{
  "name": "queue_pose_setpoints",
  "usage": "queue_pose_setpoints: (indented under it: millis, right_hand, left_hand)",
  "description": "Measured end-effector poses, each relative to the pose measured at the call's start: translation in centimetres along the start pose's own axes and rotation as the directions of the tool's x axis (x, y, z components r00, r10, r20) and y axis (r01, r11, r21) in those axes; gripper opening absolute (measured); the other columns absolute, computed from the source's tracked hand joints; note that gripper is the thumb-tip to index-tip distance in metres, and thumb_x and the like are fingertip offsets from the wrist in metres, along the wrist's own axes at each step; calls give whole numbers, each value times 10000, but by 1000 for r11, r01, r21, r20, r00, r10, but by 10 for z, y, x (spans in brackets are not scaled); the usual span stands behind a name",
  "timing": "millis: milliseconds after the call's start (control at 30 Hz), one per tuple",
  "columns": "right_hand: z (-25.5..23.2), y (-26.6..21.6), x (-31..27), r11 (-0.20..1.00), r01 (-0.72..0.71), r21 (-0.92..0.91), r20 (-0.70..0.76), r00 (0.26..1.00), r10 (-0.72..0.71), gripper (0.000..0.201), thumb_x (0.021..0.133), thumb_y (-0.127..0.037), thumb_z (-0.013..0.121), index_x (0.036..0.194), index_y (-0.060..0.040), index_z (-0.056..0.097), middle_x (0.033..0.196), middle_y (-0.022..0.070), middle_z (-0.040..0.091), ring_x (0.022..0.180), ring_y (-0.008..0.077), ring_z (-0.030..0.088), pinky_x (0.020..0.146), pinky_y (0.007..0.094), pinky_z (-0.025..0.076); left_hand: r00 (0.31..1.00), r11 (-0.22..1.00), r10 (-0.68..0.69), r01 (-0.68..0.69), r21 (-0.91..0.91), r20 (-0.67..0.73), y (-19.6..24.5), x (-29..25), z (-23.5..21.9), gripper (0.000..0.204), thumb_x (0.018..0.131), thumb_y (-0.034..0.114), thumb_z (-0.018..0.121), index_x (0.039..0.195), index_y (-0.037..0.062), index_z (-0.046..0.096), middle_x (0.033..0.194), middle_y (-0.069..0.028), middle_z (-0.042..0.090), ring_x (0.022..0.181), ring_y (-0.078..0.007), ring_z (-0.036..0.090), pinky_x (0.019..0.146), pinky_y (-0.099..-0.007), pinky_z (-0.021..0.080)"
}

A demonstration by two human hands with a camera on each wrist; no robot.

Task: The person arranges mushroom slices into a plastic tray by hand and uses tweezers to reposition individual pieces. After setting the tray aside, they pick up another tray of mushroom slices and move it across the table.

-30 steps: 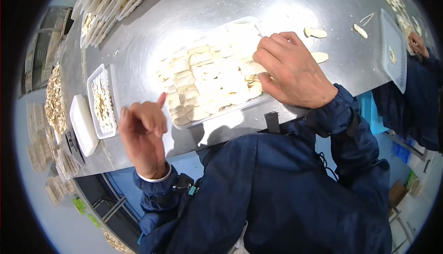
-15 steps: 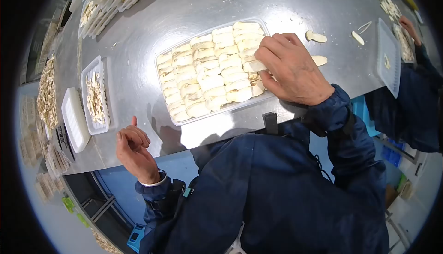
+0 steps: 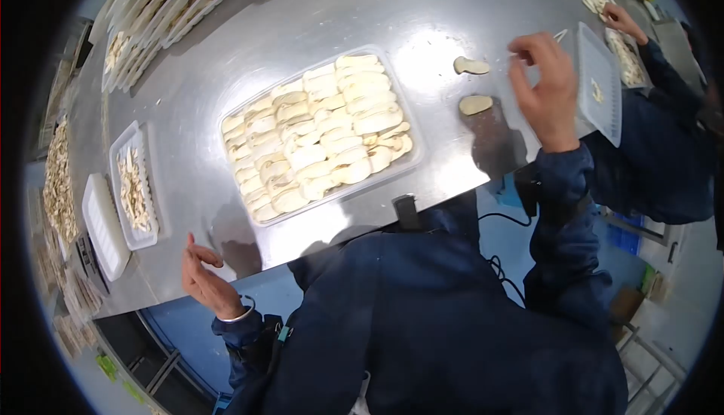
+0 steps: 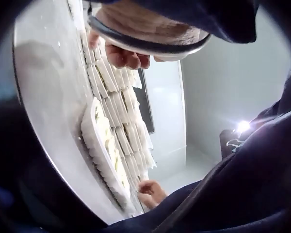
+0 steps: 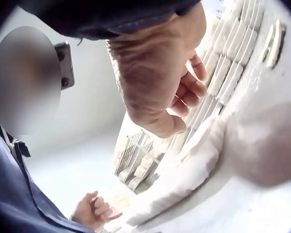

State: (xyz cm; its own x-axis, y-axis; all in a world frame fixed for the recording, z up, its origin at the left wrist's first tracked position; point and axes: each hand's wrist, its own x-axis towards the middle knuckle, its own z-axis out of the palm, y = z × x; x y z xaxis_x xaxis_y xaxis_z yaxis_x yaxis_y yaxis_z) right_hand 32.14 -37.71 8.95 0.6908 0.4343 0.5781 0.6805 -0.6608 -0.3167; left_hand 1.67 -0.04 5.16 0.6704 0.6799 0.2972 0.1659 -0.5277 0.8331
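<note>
A clear plastic tray (image 3: 260,223) in the middle of the steel table holds rows of overlapping pale mushroom slices (image 3: 308,156). To its right, two loose slices lie on the metal: a stemmed mushroom slice (image 3: 471,66) and an oval slice (image 3: 476,104). My right hand (image 3: 547,91) hovers past them, fingers loosely bent, with nothing visible in its grasp. Its shadow falls on the table below. Near the front edge, left of the tray, my left hand (image 3: 207,279) hangs in the air, loosely curled and holding nothing. In the right wrist view, thin mushroom strips (image 5: 275,43) lie beyond my right hand.
At left are a small tray of mushroom scraps (image 3: 136,196) and a white tray (image 3: 105,226). Filled trays (image 3: 154,19) stack up at the far left. On the right, another person's hand (image 3: 624,21) is near mushroom pieces, beside a translucent tray (image 3: 601,87).
My right hand has left the slice at the tray's right end and moved right, over the table. The left hand has drawn back from the tray. The head view has shifted rightward.
</note>
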Motion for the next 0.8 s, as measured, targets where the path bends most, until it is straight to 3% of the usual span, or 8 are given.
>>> queue_pose_setpoints:
  millis: [100,200,233,367,667,733,767,800]
  right_hand:
    - [-12,33,-9,983,-105,-150,92,988,120,101,760,-38,649,861,-36,647,845,117,613,759,317,607,666,402,452]
    - [-7,13,-16,996,-82,-34,113,990,85,66,775,-36,632,838,-38,653,860,114,619,766,328,603,671,404,452]
    - [-5,0,-15,996,-85,18,121,989,82,85,777,-32,625,856,-47,653,853,102,612,788,316,597,692,397,445]
    - [8,-40,-15,998,-9,64,132,991,0,127,770,-24,627,888,-63,649,873,74,610,824,269,599,775,377,424]
    - [18,-62,-14,993,9,114,151,988,-27,130,772,-9,625,893,-56,638,857,68,607,801,243,599,788,363,422]
    - [10,-53,-11,995,-70,69,79,995,65,113,776,-15,629,883,-52,639,833,74,614,768,247,606,761,367,439]
    - [2,-44,-8,993,-109,37,34,994,108,105,778,-18,631,878,-50,639,821,77,617,752,249,610,748,369,447]
    - [-7,-33,-6,990,-143,21,-5,990,143,94,785,-21,625,876,-44,637,811,85,621,736,255,612,731,375,454]
  left_hand:
    - [1000,998,25,-25,57,6,-20,-8,-7,386,1038,171,363,696,36,478,657,-39,491,643,-133,465,1111,-459,321]
    - [999,999,-17,19,45,-46,-28,-14,5,332,1023,129,404,729,11,501,763,-54,546,764,-157,525,1089,-424,327]
    - [1000,998,5,-5,61,11,-32,-15,3,300,1014,112,432,748,-9,500,878,-80,568,856,-176,534,998,-371,386]
    - [995,990,97,-98,102,16,-38,-15,10,282,1005,93,468,752,-28,488,1021,-125,556,898,-201,528,820,-311,436]
    - [993,988,116,-116,102,5,-37,-16,15,251,1003,76,473,780,-33,514,1081,-134,556,913,-188,525,826,-296,435]
    - [1000,998,23,-22,64,-16,-42,-19,13,228,1000,68,472,808,-40,532,1104,-132,557,913,-179,525,803,-286,435]
    - [997,995,71,-71,69,11,-52,-20,9,203,994,64,472,846,-46,556,1126,-128,555,897,-167,522,769,-272,431]
    - [999,998,-12,14,58,-33,-52,-22,11,198,992,65,464,864,-48,564,1133,-123,548,890,-162,518,744,-261,423]
